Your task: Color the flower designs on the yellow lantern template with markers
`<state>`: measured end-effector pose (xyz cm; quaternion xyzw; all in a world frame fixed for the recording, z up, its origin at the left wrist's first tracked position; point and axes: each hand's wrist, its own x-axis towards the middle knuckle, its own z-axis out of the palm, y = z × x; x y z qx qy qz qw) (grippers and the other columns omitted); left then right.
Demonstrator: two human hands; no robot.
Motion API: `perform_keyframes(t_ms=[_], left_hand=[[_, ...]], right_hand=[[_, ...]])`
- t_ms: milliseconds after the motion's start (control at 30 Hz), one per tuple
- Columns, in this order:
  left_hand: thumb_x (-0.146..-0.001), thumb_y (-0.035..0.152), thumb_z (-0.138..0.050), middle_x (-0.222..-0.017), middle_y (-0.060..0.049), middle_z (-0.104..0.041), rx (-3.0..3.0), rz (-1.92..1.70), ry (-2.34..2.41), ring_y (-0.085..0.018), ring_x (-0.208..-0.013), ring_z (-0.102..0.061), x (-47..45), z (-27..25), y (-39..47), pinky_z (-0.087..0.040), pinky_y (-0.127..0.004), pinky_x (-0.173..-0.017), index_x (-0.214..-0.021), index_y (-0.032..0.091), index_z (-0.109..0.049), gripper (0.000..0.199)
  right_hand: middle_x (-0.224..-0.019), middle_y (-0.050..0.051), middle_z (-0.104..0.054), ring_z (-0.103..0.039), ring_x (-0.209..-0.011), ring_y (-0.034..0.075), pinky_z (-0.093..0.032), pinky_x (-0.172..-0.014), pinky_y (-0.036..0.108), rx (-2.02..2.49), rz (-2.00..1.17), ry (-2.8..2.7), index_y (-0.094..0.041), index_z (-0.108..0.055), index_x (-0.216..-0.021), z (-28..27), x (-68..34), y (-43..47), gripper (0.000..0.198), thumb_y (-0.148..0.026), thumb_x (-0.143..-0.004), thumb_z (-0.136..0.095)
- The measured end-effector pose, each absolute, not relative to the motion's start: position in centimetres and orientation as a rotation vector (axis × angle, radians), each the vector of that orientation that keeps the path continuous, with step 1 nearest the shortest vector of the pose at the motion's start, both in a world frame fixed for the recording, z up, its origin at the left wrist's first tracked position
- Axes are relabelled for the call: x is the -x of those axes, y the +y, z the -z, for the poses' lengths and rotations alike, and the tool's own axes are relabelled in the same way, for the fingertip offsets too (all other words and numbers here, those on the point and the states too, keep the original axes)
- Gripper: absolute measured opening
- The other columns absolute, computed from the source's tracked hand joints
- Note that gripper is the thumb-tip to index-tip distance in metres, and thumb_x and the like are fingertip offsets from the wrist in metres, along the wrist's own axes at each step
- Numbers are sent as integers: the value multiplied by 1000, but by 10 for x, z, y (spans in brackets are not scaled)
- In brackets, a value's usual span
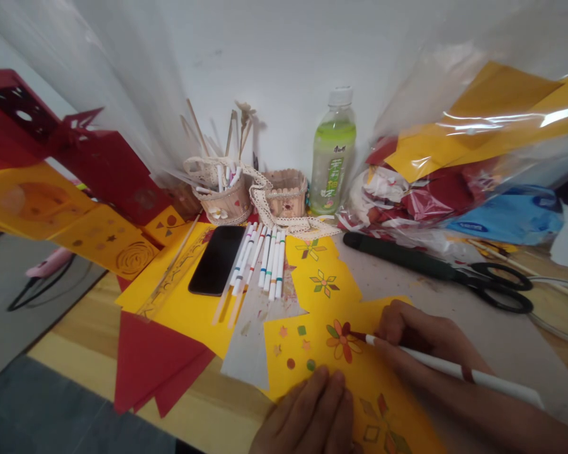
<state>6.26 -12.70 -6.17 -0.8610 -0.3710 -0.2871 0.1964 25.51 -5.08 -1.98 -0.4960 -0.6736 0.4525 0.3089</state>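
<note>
A white marker with a dark red tip (435, 362) is pinched in my right hand (419, 337). Its tip touches a petal of a drawn flower (343, 341), coloured partly red, orange and green. The flower is on a yellow paper sheet (322, 310) with small stars, squares and dots at its left. My left hand (310, 416) lies flat on the sheet's lower edge, fingers stretched and close together. Another petal drawing (382, 424) sits near the bottom, and a smaller flower (324, 284) is on the upper part of the paper.
Several white markers (265, 258) lie beside a black phone (216, 260). Behind them stand a decorated cup (223, 205), a small basket (286, 195) and a green drink bottle (334, 151). Sheathed scissors (435, 271) rest at right before a plastic bag (454, 145). Red paper (156, 362) hangs over the table's front edge.
</note>
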Motion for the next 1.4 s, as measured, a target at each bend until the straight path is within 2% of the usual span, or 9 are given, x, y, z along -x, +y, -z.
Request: perform_keyframes(t_ms=[233,667,800,1100,1400], left_hand=[[-90,20,-38,-102,-2,-67,2396,793,-1027,-12,-96,-63,-62,60,-126,-51,-18,-84,-99,14,-64,28],[-89,19,-40,-98,-3,-68,2408,815,-1078,-13,-95,-63,-65,58,-128,-53,-18,-80,-98,12,-63,26],[-87,17,-42,-93,-3,-69,2392,859,-1083,-15,-93,-64,-65,57,-129,-54,-19,-77,-93,11,-64,23],[-89,20,-41,-88,-2,-70,2425,913,-1001,-12,-88,-65,-61,55,-135,-54,-17,-74,-88,13,-65,25],[-84,15,-44,-94,-4,-69,2406,1020,-1132,-18,-89,-65,-70,51,-133,-57,-23,-72,-91,10,-65,23]], right_hand=[[-54,-4,-41,-34,-48,9,-31,-40,20,1323,-1152,-1824,-21,-38,-59,18,-257,-47,24,-24,-74,-55],[-53,-4,-41,-42,-49,11,-30,-46,22,1446,-1178,-1514,-20,-40,-56,11,-262,-37,35,-42,-81,-51],[-49,-5,-41,-40,-45,10,-27,-44,22,1463,-1212,-1495,-20,-39,-55,8,-259,-37,38,-46,-82,-49],[-47,-5,-44,-40,-47,10,-28,-47,23,1376,-1209,-1500,-20,-42,-57,8,-258,-36,35,-45,-79,-54],[-60,-4,-51,-46,-59,11,-33,-54,22,1210,-1098,-1438,-21,-50,-65,14,-268,-36,24,-38,-77,-61]])
